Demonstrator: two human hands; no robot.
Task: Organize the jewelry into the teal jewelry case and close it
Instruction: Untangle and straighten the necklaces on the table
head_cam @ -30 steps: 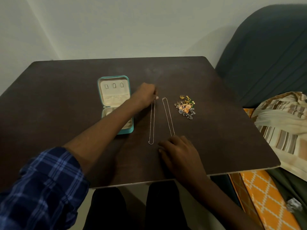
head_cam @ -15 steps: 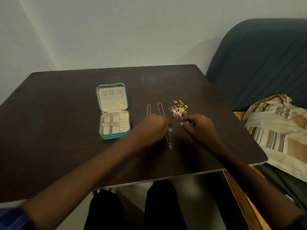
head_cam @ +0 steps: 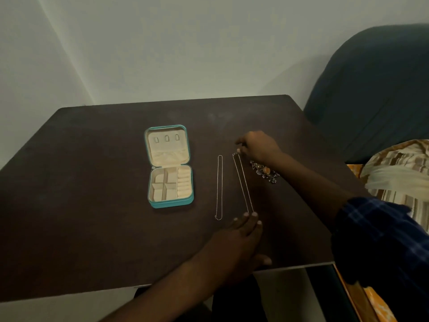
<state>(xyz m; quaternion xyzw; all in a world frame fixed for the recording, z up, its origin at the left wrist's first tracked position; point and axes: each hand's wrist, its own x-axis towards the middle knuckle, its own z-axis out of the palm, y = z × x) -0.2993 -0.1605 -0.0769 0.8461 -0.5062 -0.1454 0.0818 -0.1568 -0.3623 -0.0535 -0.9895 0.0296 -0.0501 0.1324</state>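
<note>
The teal jewelry case [head_cam: 172, 204] lies open on the dark table [head_cam: 81, 182], its cream compartments showing nothing inside. Two thin chain necklaces lie straight to its right. The left necklace [head_cam: 219, 187] is untouched. My right hand [head_cam: 258, 147] pinches the far end of the right necklace [head_cam: 243, 182]. With straight fingers, my left hand [head_cam: 241, 238] lies flat on the table, its fingertips at that chain's near end. A small heap of gold and dark jewelry pieces [head_cam: 264, 173] sits just right of the chains, partly hidden under my right wrist.
A dark blue sofa [head_cam: 371, 89] stands right of the table, with a striped brown cloth [head_cam: 399, 173] on it. The wall runs behind the table. The table's near edge is just below my left hand.
Both hands were together at the middle of the right necklace. Now my right hand is at its far end and my left at its near end, and the chain lies straight.
</note>
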